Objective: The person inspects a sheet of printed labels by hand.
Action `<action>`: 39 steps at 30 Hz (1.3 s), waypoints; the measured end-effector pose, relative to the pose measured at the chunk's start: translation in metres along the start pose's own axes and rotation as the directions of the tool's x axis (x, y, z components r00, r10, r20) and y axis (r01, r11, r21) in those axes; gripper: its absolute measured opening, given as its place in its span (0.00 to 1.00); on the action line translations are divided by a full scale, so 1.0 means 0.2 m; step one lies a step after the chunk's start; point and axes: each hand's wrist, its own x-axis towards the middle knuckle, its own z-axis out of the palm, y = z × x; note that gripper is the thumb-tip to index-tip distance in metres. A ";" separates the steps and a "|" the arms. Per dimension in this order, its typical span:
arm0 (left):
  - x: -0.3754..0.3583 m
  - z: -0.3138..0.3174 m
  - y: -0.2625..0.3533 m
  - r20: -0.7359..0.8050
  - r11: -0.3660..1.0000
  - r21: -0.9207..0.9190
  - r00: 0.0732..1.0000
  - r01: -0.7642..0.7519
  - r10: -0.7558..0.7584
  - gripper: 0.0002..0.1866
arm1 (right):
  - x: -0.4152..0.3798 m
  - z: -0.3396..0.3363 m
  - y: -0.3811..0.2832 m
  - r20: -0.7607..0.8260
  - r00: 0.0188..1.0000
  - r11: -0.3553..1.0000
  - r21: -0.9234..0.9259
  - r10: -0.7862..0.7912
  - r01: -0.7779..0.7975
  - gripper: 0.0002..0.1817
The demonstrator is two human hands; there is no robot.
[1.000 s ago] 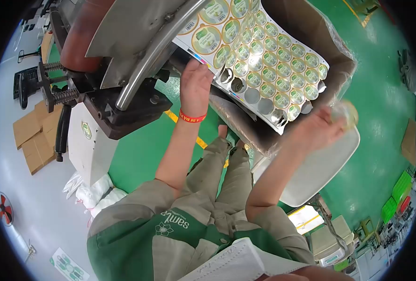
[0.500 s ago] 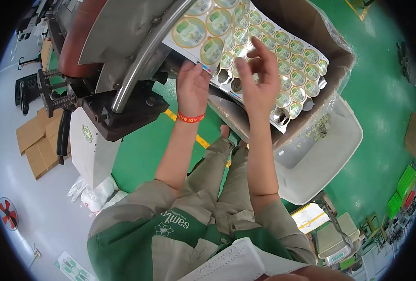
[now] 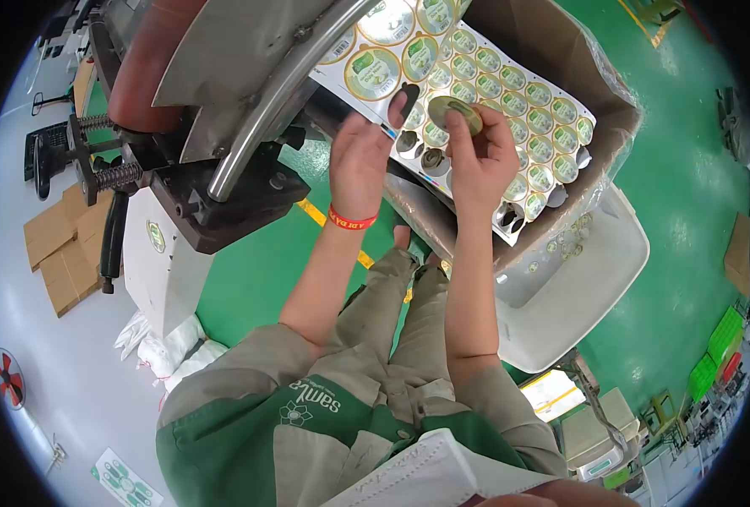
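Between the thumb and fingers of my right hand [image 3: 483, 159] is a round disc [image 3: 455, 116], its dull gold-green face showing. My left hand [image 3: 360, 169], wearing a red wristband, grips the lower edge of a printed sheet [image 3: 332, 74] that bears several round green-and-gold labels. A dark round hole opens near that sheet's lower corner, with a fingertip of my left hand at it. Behind my hands, another sheet of round labels [image 3: 537, 108] lies across a cardboard box [image 3: 607, 110]; a few holes show along its near edge.
A machine with a curved metal bar [image 3: 261, 118] and dark base stands at left, close to my left hand. Below the box, a pale plastic bin [image 3: 590, 296] contains several loose discs. Flattened cardboard [image 3: 70, 253] and white bags [image 3: 172, 346] lie on the floor at left.
My right hand, held open before, has closed on a disc. A hole now shows in the sheet at my left hand where a label was. That sheet and my left hand have shifted slightly right.
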 end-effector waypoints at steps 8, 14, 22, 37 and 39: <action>0.01 -0.04 -0.03 -0.089 0.999 -0.049 0.996 -0.013 0.009 0.16 | 0.05 0.05 -0.05 0.319 0.940 0.947 -0.246 -0.124 0.208 0.23; -0.03 0.06 -0.01 -0.044 0.997 0.050 0.998 0.052 -0.050 0.04 | -0.01 -0.03 0.01 0.165 0.965 0.913 -0.324 -0.203 0.248 0.09; 0.06 0.02 0.06 0.032 0.992 0.034 0.992 -0.121 0.119 0.25 | 0.09 0.08 -0.09 0.297 0.949 0.989 -0.062 -0.108 0.132 0.19; -0.05 0.06 -0.03 0.077 0.999 -0.023 0.996 -0.046 0.048 0.21 | -0.03 -0.10 -0.06 0.032 0.998 0.996 0.069 -0.056 0.054 0.09; -0.01 0.02 0.00 0.064 0.997 0.057 0.997 -0.058 0.054 0.25 | 0.00 -0.06 -0.11 0.074 0.993 0.996 0.033 -0.091 0.089 0.09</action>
